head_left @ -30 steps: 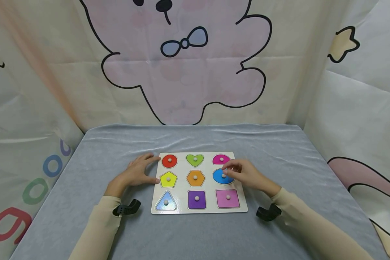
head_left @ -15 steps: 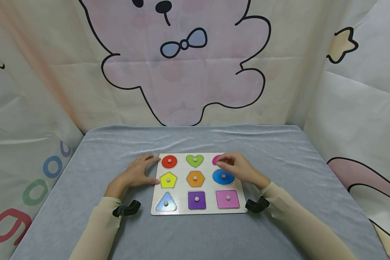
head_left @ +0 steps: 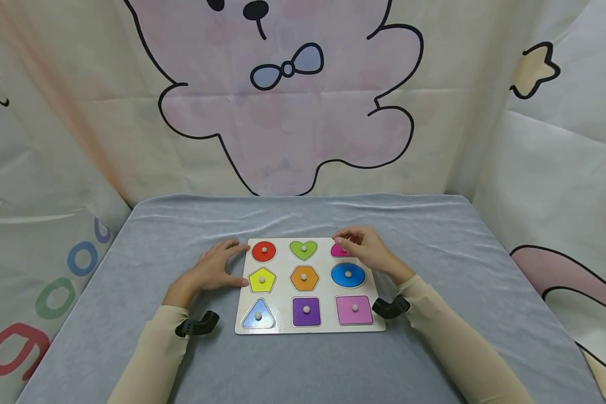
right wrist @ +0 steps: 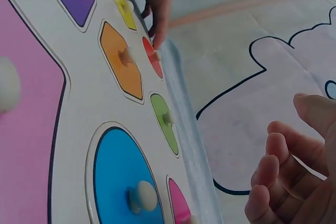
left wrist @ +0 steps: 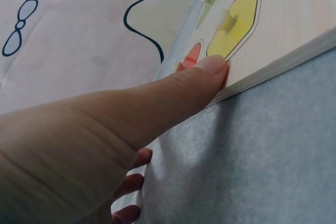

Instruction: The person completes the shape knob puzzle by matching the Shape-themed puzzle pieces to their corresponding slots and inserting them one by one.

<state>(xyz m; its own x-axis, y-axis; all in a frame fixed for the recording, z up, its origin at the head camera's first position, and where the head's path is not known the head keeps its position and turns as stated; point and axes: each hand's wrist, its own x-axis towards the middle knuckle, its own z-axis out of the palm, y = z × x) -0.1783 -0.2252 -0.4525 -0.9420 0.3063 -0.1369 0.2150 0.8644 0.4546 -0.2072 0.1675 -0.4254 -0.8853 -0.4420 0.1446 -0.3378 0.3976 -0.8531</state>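
A white peg puzzle board [head_left: 280,306] lies on the table with coloured knobbed shapes seated in it. My left hand [head_left: 209,268] rests at the board's left side, fingers spread. In the left wrist view, its thumb [left wrist: 184,85] presses on the board's edge next to the yellow pentagon [left wrist: 244,17]. Over the far right corner hovers my right hand [head_left: 366,249], partly covering the magenta oval [head_left: 339,251]. The right wrist view shows this hand's fingers [right wrist: 277,145] loosely curled, nothing between them, apart from the magenta oval's knob. The blue oval [head_left: 348,275] sits just nearer.
Also in the board are a red circle [head_left: 264,251], green heart [head_left: 303,249], orange hexagon [head_left: 304,278], blue triangle [head_left: 258,315], purple square [head_left: 306,312] and pink rectangle [head_left: 354,310]. Grey cloth [head_left: 303,370] covers the table; a printed curtain [head_left: 283,134] hangs behind.
My right hand has moved from the blue oval away to the magenta oval, up and left in the head view. The left hand and the board have stayed put.
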